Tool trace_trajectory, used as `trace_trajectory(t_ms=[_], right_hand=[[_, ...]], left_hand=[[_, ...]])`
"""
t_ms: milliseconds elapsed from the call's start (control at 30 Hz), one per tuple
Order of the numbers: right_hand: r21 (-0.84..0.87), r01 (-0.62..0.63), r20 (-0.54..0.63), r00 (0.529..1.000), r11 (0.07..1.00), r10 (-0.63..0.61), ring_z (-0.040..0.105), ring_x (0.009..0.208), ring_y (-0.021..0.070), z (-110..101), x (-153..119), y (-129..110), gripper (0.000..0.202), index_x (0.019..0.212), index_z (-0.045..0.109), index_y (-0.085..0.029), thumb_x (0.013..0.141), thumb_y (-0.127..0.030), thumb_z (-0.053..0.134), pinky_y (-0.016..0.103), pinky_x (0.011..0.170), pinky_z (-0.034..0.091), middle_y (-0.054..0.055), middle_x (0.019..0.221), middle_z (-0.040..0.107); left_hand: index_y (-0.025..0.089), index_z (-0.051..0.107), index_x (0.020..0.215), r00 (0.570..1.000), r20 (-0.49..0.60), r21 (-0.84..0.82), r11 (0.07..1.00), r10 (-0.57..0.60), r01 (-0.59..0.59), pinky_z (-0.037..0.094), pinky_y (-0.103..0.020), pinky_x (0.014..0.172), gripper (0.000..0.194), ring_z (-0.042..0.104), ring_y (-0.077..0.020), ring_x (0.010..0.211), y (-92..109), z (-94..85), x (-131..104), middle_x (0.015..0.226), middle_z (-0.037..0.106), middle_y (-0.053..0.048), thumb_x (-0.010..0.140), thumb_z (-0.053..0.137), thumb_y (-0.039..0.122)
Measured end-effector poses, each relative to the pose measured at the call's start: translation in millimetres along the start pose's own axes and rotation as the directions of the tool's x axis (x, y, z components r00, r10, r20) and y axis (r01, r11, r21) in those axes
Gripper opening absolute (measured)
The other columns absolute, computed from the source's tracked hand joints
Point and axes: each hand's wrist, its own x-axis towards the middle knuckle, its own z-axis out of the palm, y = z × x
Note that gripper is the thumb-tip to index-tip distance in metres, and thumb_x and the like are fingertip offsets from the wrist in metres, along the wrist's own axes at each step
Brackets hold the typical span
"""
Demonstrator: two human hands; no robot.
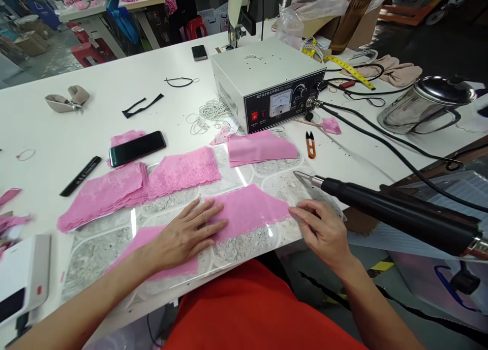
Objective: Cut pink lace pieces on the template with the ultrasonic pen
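Observation:
A pink fabric piece (247, 210) lies flat on the stone-patterned mat (242, 245) at the table's front. My left hand (192, 230) rests on its left end, fingers stretched out. With thumb and forefinger, my right hand (318, 228) pinches the right tip of the same piece. Under my left wrist lies another pink piece (179, 268), partly covered. Just above my right hand, a black-handled tool with a metal tip (351, 195) points left. Behind the mat's middle are a stack of pink lace pieces (183, 172) and a folded pink fabric stack (263, 149).
A grey control box (267, 80) with a dial stands at the back. Orange thread snips (310, 145) lie right of the folded stack. A phone (137, 147) rests on pink fabric at left. A metal-lidded glass mug (423, 106) is at right. Cables cross the right side.

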Motion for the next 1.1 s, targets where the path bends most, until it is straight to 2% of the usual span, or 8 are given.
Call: trace_trajectory(t_ms=[133,267,433,600,867,1100], right_hand=[[0.013,-0.009,-0.008,1.000,1.000,0.009,0.063,0.083,0.0164,-0.1,-0.1,0.0,0.035,0.104,0.070,-0.024,0.083,0.000,0.056,0.029,0.068,0.051,0.006,0.097,0.065],[-0.003,-0.002,-0.010,1.000,1.000,0.002,0.063,0.085,0.0161,0.6,-0.8,-0.3,0.041,0.112,0.067,-0.026,0.084,0.001,0.056,0.029,0.069,0.052,0.006,0.098,0.064],[-0.026,0.023,0.002,1.000,0.999,-0.023,0.057,0.077,0.0136,1.0,0.5,-1.5,0.042,0.110,0.070,-0.026,0.084,0.002,0.055,0.028,0.069,0.050,0.005,0.100,0.065],[-0.006,0.002,-0.034,0.999,1.000,-0.003,0.058,0.075,0.0137,1.6,1.3,-3.1,0.037,0.101,0.072,-0.026,0.083,0.000,0.054,0.028,0.066,0.051,0.005,0.097,0.066],[0.007,-0.031,-0.081,0.996,1.000,0.031,0.065,0.081,0.0163,3.3,0.1,-4.7,0.032,0.095,0.070,-0.025,0.081,0.000,0.056,0.029,0.068,0.054,0.005,0.097,0.068],[0.026,-0.055,-0.160,0.985,0.998,0.058,0.067,0.082,0.0162,1.4,-3.3,-6.1,0.030,0.095,0.067,-0.023,0.080,0.001,0.058,0.027,0.068,0.055,0.005,0.093,0.067]], left_hand=[[0.030,0.036,0.154,1.000,-0.002,-0.020,1.000,0.000,0.000,0.022,-0.052,0.125,0.049,0.024,-0.0269,0.152,1.3,-1.5,-3.2,0.163,0.030,-0.005,0.105,0.042,0.036],[0.032,0.039,0.152,1.000,0.017,-0.040,0.999,-0.010,0.011,0.023,-0.050,0.125,0.047,0.027,-0.0262,0.151,0.1,-6.0,-0.9,0.162,0.032,-0.004,0.105,0.042,0.038],[0.024,0.044,0.150,0.997,0.016,-0.050,0.996,0.080,-0.079,0.016,-0.049,0.126,0.046,0.022,-0.0254,0.153,-0.6,-9.2,31.6,0.160,0.035,-0.006,0.106,0.039,0.038],[0.024,0.041,0.151,0.981,0.076,-0.065,0.983,0.177,-0.172,0.010,-0.050,0.127,0.050,0.022,-0.0260,0.153,0.9,-2.8,69.4,0.160,0.034,-0.006,0.106,0.038,0.043],[0.028,0.039,0.153,0.969,0.163,-0.086,0.981,0.183,-0.171,0.008,-0.050,0.127,0.048,0.022,-0.0246,0.153,-1.0,-3.2,78.1,0.161,0.033,-0.003,0.107,0.036,0.041],[0.025,0.038,0.153,0.960,0.119,-0.083,0.966,0.253,-0.244,0.003,-0.049,0.127,0.049,0.024,-0.0246,0.152,-1.5,-0.2,92.8,0.161,0.033,-0.003,0.107,0.034,0.042]])
